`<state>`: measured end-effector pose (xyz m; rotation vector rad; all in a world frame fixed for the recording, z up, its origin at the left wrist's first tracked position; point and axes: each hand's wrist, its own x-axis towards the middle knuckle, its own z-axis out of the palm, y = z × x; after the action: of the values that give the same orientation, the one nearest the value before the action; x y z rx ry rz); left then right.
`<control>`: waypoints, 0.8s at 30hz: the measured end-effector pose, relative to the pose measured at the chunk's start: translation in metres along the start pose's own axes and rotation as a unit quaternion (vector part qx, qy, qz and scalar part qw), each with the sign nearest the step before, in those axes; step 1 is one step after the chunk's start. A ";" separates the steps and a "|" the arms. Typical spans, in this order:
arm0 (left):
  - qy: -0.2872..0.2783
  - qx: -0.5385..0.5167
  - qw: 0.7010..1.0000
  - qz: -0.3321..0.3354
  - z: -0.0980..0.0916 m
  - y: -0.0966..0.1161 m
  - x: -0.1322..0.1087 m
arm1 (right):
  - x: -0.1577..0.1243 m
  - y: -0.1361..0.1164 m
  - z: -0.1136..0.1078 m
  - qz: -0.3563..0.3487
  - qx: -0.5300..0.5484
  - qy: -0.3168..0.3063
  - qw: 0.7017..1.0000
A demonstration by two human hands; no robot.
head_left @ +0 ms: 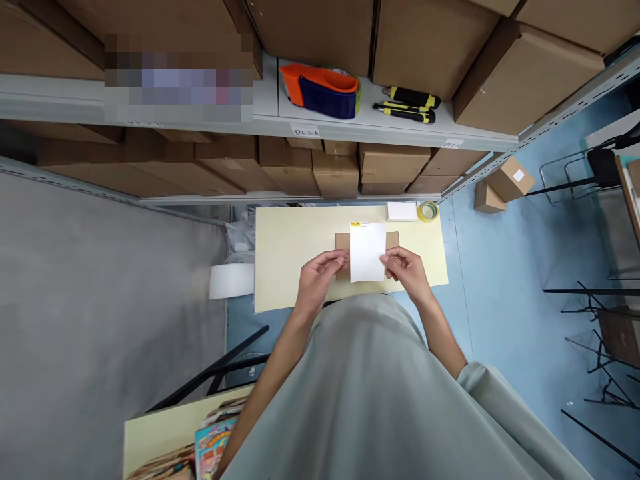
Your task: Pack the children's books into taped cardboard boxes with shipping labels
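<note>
Hands meet at the middle of the pale yellow surface (285, 267): the left hand (320, 277) pinches the lower left edge of a white rectangular paper sheet (367, 257) and the right hand (406, 270) pinches its lower right edge, fingertips closed on it. The sheet, with a small yellow mark at its top corner, lies across a small flat brown cardboard box (342, 241) that rests on the surface and shows at either side. The work looks partway: the sheet already sits on the box, yet it is held, not let go, and whether it sticks cannot be told. Behind lie a white paper stack (401, 211) and a yellowish tape roll (428, 211). Above, a grey metal shelf (267, 100) carries an orange-and-blue tape dispenser (320, 90), two yellow-and-black utility knives (407, 105) and brown cartons (425, 40); the floor (500, 280) is blue
</note>
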<state>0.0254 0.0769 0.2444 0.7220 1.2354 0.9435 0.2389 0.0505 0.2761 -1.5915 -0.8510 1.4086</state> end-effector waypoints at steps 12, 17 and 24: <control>-0.033 0.016 0.999 0.007 -0.005 0.008 -0.004 | -0.012 -0.005 0.007 -0.001 0.023 0.009 1.000; -0.041 0.015 0.999 0.011 -0.005 0.009 -0.005 | -0.016 -0.005 0.007 0.002 0.022 0.013 1.000; -0.057 0.036 0.998 0.021 -0.004 0.008 -0.006 | -0.019 -0.002 0.007 0.004 0.020 0.012 1.000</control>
<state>0.0195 0.0745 0.2531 0.8501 1.1626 0.8841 0.2293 0.0359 0.2857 -1.5804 -0.7991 1.4002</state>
